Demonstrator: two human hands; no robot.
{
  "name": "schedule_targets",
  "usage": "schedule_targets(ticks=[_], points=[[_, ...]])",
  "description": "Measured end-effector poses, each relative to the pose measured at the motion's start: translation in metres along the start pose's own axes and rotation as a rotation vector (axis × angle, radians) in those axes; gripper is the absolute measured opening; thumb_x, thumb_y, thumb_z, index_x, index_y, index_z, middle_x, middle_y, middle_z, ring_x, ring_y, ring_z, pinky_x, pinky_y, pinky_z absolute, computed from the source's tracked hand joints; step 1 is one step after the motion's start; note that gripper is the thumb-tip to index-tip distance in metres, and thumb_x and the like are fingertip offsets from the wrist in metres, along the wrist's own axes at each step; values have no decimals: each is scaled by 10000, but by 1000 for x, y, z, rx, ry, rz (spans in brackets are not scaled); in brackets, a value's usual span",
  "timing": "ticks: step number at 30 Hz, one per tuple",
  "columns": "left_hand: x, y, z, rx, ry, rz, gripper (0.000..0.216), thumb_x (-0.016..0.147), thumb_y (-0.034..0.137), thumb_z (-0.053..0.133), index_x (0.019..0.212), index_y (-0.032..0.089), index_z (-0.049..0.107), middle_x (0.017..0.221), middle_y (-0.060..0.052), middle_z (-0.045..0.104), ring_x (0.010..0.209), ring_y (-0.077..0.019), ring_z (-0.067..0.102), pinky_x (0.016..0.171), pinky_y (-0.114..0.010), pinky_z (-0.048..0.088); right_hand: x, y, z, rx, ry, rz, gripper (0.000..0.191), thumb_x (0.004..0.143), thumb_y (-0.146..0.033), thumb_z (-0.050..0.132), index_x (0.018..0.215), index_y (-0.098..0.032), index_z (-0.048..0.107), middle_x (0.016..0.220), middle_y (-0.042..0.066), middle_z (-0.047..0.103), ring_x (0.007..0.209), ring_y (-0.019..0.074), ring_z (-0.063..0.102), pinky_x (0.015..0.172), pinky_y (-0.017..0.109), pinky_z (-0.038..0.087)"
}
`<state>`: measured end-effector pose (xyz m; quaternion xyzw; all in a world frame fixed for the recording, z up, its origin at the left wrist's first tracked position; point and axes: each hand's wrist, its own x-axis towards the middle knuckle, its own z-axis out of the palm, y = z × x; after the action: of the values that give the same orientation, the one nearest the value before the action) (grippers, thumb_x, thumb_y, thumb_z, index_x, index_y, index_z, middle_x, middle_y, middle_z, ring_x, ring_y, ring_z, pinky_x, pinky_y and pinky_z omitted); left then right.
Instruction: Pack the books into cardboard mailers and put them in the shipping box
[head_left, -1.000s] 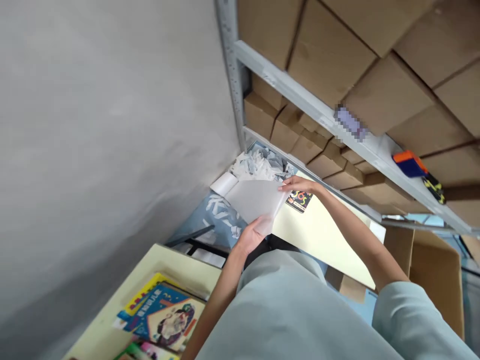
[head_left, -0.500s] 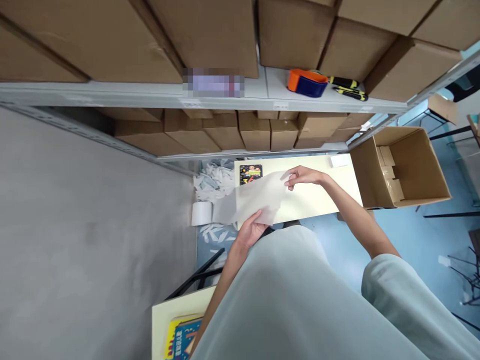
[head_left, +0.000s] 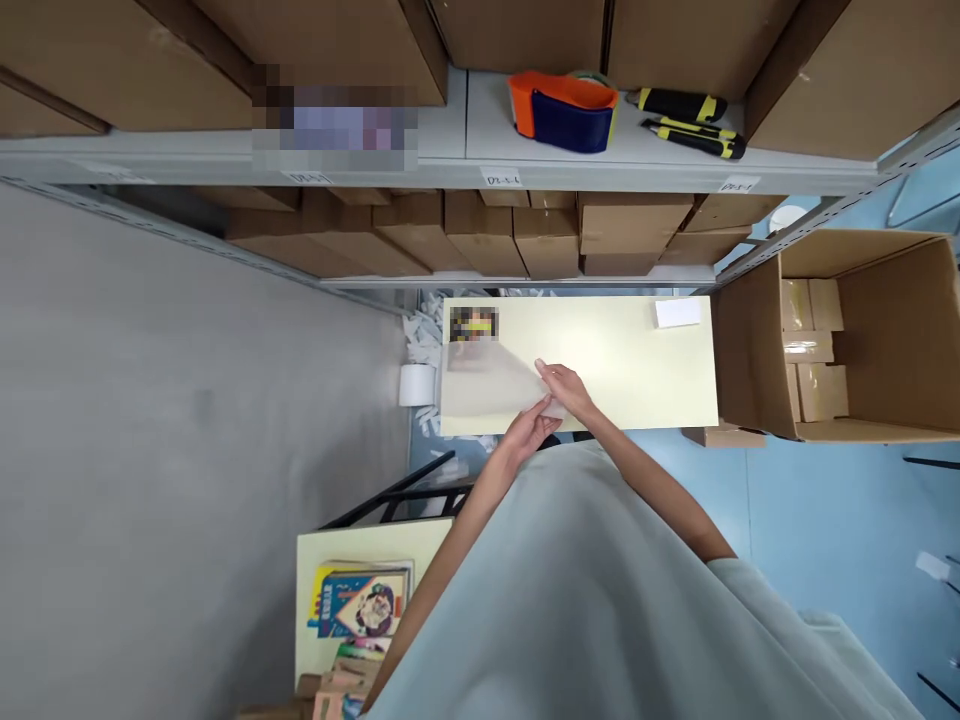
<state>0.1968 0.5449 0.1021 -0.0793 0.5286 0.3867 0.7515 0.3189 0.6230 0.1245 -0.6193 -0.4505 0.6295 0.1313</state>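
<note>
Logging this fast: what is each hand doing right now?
Left hand: fingers closed on the translucent sheet, at its near corner.
Right hand: fingers closed on the same sheet's edge, over the table.

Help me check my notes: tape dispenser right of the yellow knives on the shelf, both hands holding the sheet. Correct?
No: the head view shows the tape dispenser left of the yellow knives on the shelf. The left hand and right hand do hold the sheet.
</note>
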Motion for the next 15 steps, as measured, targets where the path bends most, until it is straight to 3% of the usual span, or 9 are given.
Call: schedule_targets(ticks=[2, 4, 7, 9, 15], points=[[5, -6, 7, 1, 25, 11, 66, 966, 204, 772, 962, 148, 737, 851, -60, 797, 785, -153, 748, 887, -271, 601, 2, 0, -4, -66, 47, -26, 618, 921, -729, 727, 1334, -270, 688, 1300, 86, 770, 1205, 251, 720, 1006, 322, 541], [9, -9, 13, -4, 47, 11, 75, 984, 204, 745, 937, 147, 733, 822, -61, 789, 777, -147, 745, 895, -263, 598, 5, -3, -8, -183, 101, -57, 541, 921, -659, 779, 1302, -285, 690, 1244, 92, 783, 1189, 284, 726, 981, 341, 535], [13, -8, 19, 0, 70, -2, 131, 1013, 238, 717, 914, 153, 724, 813, -68, 785, 767, -144, 743, 883, -254, 598, 13, -7, -10, -308, 128, -93, 308, 1101, -522, 555, 1105, -256, 712, 1027, 110, 791, 1075, 298, 741, 923, 353, 507], [14, -5, 21, 29, 79, -36, 218, 1018, 334, 739, 902, 149, 725, 819, -90, 784, 764, -160, 747, 865, -266, 602, 19, -8, -11, -306, 130, -115, 359, 1154, -481, 430, 1079, -254, 697, 955, 114, 775, 1036, 294, 738, 905, 352, 489], [-6, 18, 3, 367, 169, -63, 539, 937, 648, 771, 956, 111, 807, 1006, -204, 827, 787, -218, 760, 816, -296, 592, 23, -9, -26, -391, 141, -55, 367, 1179, -462, 386, 1171, -232, 671, 973, 141, 781, 991, 300, 737, 858, 336, 442]])
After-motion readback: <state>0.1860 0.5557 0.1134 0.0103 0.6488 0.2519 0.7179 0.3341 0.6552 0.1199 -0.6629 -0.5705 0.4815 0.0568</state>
